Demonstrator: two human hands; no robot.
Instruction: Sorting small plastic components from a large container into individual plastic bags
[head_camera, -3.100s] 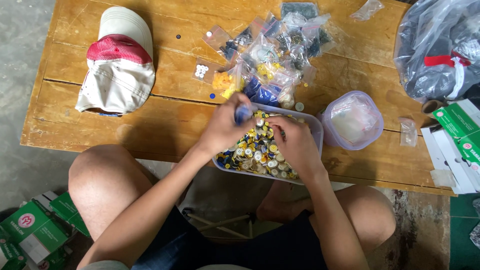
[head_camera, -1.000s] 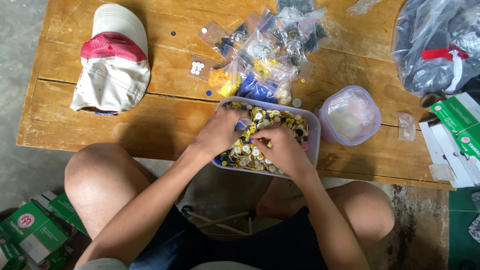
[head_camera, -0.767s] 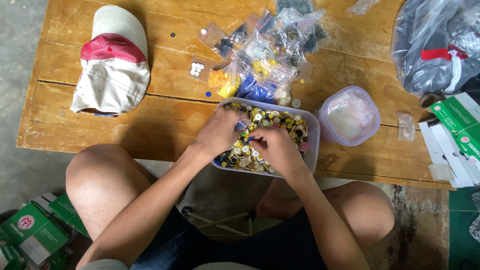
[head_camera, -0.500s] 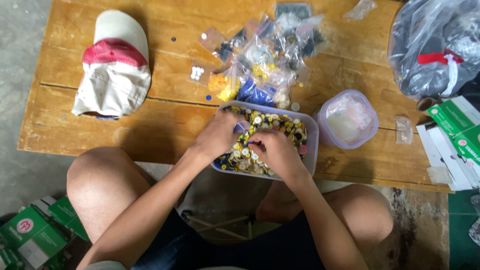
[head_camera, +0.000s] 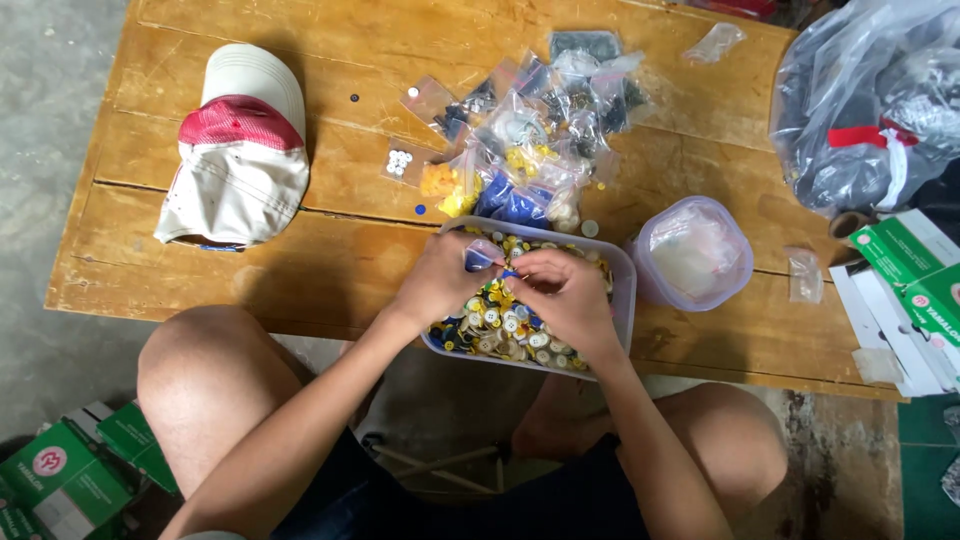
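Seen from the head camera, a seated person leaned over a wooden tabletop (head_camera: 200, 290). Both hands met above a clear plastic tub (head_camera: 622, 300) full of mixed buttons (head_camera: 495, 325) at the near edge. The left hand (head_camera: 440, 278) had its grip pinched on a small clear bag (head_camera: 478, 256) with blue pieces inside. The right hand (head_camera: 560, 295) had its fingertips closed at the bag's mouth, seemingly on a blue button, though that was too small to confirm. The step looked like filling the bag; next would call for keeping its mouth open. Beyond lay a pile of filled bags (head_camera: 530, 140), a cap (head_camera: 240, 160) to the left, and a round lidded tub (head_camera: 692, 252) on the right.
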